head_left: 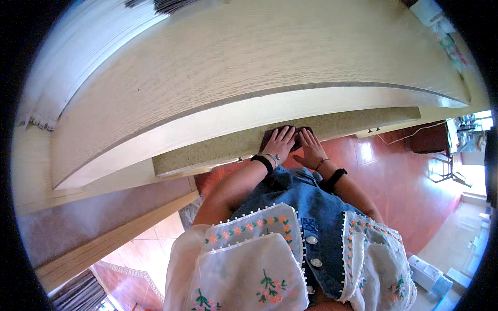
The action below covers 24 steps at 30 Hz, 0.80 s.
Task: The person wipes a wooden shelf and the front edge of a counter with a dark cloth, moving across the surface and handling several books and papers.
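My left hand (280, 146) lies flat with its fingers stretched out on a dark brown, soft-looking piece of cloth (266, 138). Close beside it, my right hand (312, 150) rests at the cloth's right side, its fingers also extended and slightly apart. Both palms face down, and much of the cloth is hidden beneath them. Under the cloth runs a speckled, greenish-grey counter ledge (207, 153). The exact folds of the cloth are too dark to tell.
A pale wood-grained cabinet panel (270, 57) overhangs the ledge. Small drawer handles (374, 129) show below its right part. Reddish floor tiles (384, 181) spread to the right, with a dark desk (430, 138) farther off. A wooden door frame (124, 233) stands at the lower left.
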Each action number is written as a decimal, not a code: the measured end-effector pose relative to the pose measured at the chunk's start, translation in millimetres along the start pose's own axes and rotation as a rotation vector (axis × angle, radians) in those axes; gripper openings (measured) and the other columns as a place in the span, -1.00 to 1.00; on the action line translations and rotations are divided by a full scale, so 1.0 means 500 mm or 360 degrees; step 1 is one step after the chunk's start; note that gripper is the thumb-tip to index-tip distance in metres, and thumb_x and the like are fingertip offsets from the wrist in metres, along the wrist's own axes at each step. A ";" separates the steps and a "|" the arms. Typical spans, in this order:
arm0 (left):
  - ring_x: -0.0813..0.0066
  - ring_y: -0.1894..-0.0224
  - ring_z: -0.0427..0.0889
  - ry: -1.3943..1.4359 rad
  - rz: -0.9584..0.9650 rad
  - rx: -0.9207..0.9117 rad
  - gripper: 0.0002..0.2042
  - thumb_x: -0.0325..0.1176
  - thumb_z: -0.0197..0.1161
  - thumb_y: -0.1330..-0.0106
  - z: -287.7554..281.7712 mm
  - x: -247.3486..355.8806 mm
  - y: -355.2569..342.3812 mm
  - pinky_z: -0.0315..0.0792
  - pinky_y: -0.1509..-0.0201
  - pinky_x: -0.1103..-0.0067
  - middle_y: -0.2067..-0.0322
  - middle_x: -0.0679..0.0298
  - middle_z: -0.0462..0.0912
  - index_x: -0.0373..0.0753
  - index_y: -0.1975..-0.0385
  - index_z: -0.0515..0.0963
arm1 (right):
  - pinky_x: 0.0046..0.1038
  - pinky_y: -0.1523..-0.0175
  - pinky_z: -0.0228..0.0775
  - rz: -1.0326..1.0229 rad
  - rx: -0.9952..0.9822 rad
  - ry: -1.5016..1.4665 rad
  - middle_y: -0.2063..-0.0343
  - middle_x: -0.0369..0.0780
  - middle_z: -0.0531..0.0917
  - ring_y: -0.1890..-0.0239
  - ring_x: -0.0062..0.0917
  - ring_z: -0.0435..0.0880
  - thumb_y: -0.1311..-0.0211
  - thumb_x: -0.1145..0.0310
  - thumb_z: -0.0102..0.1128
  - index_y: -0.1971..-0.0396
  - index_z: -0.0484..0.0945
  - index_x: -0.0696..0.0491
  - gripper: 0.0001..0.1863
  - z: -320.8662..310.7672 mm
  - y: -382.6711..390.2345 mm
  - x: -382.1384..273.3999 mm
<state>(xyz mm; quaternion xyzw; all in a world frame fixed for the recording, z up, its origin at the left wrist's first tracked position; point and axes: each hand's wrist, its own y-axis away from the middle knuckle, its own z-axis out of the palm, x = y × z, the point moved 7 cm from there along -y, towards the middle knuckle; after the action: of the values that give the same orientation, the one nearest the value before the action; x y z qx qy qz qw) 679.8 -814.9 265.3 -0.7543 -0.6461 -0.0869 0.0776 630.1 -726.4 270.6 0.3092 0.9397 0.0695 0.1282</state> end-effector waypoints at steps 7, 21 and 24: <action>0.23 -0.35 -0.17 0.0074 -0.0129 -0.0088 -0.58 -0.16 -0.05 -0.24 0.011 0.004 -0.074 -0.20 -0.34 0.22 -0.31 0.19 -0.12 -0.23 -0.06 0.32 | -0.25 -0.34 -0.17 -0.0049 0.0009 -0.0011 -0.26 -0.04 0.01 -0.31 -0.23 -0.04 0.10 -0.08 0.18 -0.22 0.02 0.17 -0.05 -0.040 -0.047 0.067; 0.17 -0.35 -0.24 0.0078 -0.0647 -0.0190 -0.31 0.00 0.07 -0.12 0.007 0.042 -0.137 -0.29 -0.33 0.11 -0.32 0.19 -0.16 -0.16 -0.23 0.08 | -0.24 -0.34 -0.20 -0.0381 -0.0085 0.0041 -0.28 -0.08 -0.02 -0.32 -0.25 -0.06 0.10 -0.09 0.14 -0.22 0.03 0.15 -0.06 -0.046 -0.085 0.159; 0.12 -0.32 -0.10 -0.0001 -0.0594 0.0123 -0.51 -0.13 0.03 -0.17 0.000 0.058 -0.146 -0.08 -0.27 0.06 -0.28 0.15 -0.06 -0.19 -0.09 0.27 | -0.24 -0.34 -0.19 -0.0457 -0.0039 0.0119 -0.28 -0.08 -0.02 -0.33 -0.25 -0.07 0.08 -0.11 0.11 -0.22 0.03 0.15 -0.07 -0.043 -0.076 0.172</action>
<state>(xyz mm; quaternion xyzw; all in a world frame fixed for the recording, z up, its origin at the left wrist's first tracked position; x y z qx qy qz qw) 612.2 -775.8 272.3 -0.6177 -0.7777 -0.0746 0.0891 536.0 -706.4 266.3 0.1671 0.9775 0.0734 0.1056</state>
